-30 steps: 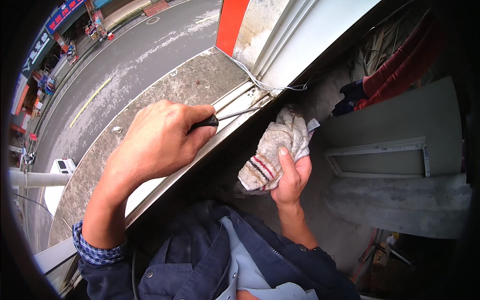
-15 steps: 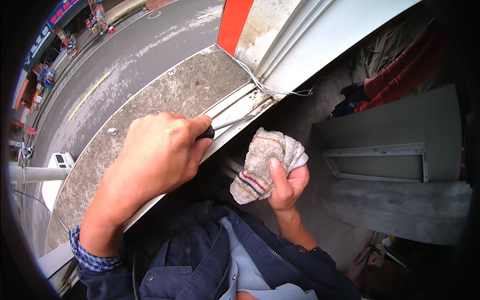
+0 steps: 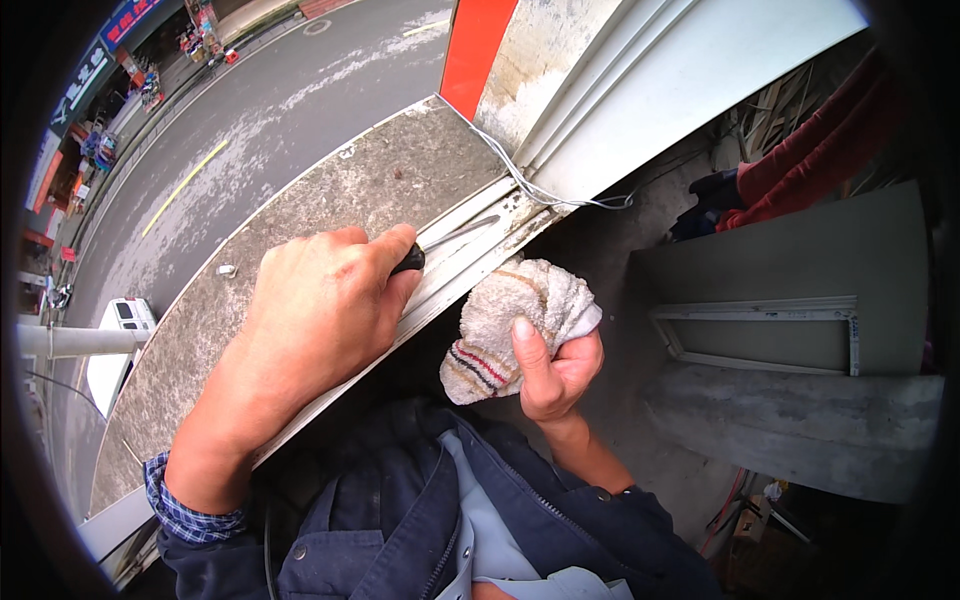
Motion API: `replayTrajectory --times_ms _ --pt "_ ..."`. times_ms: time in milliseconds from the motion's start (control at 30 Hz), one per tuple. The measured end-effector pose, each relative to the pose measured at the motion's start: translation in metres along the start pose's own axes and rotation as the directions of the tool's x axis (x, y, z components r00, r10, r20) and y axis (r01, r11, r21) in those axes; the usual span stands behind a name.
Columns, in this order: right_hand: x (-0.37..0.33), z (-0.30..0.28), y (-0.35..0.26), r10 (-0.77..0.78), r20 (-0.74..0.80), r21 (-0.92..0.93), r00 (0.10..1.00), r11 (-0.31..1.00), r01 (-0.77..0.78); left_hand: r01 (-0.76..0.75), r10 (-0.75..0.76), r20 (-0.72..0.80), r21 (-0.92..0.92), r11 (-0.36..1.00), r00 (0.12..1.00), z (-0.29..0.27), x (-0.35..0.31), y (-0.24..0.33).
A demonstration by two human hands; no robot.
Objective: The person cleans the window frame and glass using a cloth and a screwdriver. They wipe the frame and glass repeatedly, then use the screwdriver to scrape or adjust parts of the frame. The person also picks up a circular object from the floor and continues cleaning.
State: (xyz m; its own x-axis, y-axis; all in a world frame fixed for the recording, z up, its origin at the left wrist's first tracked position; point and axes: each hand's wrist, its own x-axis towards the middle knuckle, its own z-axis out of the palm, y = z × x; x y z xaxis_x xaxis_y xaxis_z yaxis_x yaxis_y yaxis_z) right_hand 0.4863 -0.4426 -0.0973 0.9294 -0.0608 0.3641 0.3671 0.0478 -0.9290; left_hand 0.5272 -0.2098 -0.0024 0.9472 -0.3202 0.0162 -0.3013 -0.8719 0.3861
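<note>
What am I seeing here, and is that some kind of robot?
No robot: these are a person's own bare hands, seen by a fisheye camera worn on the head, looking down, so straight edges bend. The left hand grips a black-handled tool with a thin metal shaft, pointing along a white grooved frame. The right hand holds a bunched off-white terry cloth with red and black stripes. Thin grey wire lies across the frame's far end. Beyond is a mottled concrete ledge above a grey road.

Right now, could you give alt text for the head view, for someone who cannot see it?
A left hand holds a black-handled screwdriver over a white window frame; the right hand grips a striped terry cloth. A road lies outside.
</note>
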Motion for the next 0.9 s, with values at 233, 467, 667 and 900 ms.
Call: replayTrajectory --times_ms 233,467,667,900 --pt "-0.002 0.005 0.016 0.001 0.078 -0.198 0.997 0.98 0.014 0.051 -0.042 -0.071 0.125 0.991 0.997 0.015 -0.001 0.015" --pt "0.001 0.001 0.022 -0.046 0.094 -0.223 0.994 0.973 0.066 -0.025 0.046 -0.101 0.194 0.981 0.994 0.03 0.03 0.021" --pt "0.005 0.006 0.023 -0.075 0.077 -0.216 0.994 0.972 0.09 -0.079 0.095 -0.093 0.164 0.983 0.991 0.034 0.032 0.012" --pt "0.005 0.006 0.024 -0.032 0.086 -0.171 0.996 0.984 0.046 -0.072 0.083 -0.108 0.102 0.992 0.991 0.038 0.029 0.009"
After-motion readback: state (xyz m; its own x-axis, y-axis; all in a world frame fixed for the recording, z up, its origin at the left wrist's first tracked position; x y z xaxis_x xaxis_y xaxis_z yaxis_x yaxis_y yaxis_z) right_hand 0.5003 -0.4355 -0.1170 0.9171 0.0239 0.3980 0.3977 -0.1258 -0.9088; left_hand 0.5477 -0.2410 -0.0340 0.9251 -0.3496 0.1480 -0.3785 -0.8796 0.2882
